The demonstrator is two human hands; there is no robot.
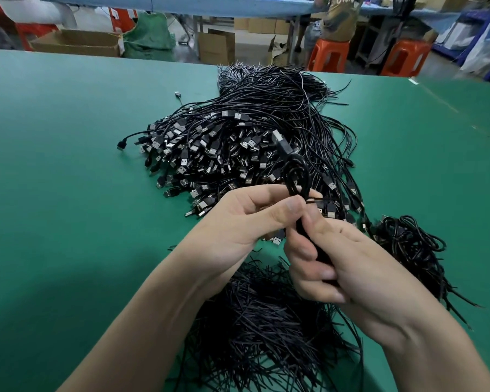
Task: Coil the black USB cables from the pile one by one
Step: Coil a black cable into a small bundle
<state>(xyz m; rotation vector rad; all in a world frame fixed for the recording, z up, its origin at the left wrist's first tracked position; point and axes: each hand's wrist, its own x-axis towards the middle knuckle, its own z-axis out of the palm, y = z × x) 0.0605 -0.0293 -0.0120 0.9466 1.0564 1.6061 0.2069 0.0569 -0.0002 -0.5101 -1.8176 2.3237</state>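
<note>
The green table (68, 193) fills the view. At 12 o'clock from the hands spreads the pile (238, 123) of black USB cables. At 6 o'clock lies a heap of short black strands (266, 321). At 3 o'clock is a smaller clump of coiled cables (408, 244). The right hand (351, 264) is curled round the lower part of a coil (296, 176). The left hand (238, 222) pinches the coil's waist. The loop rises toward 12 o'clock, and its plug (279, 138) tilts toward 11.
</note>
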